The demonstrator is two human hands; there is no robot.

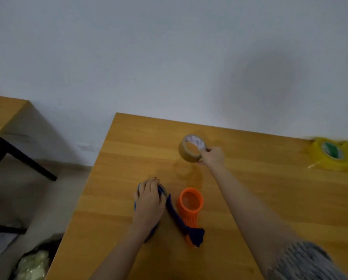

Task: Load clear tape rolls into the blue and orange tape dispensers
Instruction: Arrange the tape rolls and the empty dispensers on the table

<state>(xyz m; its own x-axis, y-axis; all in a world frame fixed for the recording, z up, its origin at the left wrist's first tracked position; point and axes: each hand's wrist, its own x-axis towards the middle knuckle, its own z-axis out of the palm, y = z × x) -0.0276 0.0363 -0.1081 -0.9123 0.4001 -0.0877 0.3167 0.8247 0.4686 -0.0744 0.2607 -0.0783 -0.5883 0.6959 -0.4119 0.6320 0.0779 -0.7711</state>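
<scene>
Fingers (150, 185) of the left hand (149, 205) curl over the blue dispenser (174, 214) on the counter (108, 199), gripping its round head. Its handle crosses that of the orange dispenser (190, 216) just beside it. Farther off, the right hand (212, 157) pinches a clear tape roll (184, 153) by its rim, tilted. Two yellow-tinted rolls (330, 156) sit at the far right edge.

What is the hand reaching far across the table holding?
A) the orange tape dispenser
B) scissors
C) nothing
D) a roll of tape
D: the right hand grips a tape roll by its rim; the left hand holds the blue tape dispenser; the orange tape dispenser lies untouched.
</scene>
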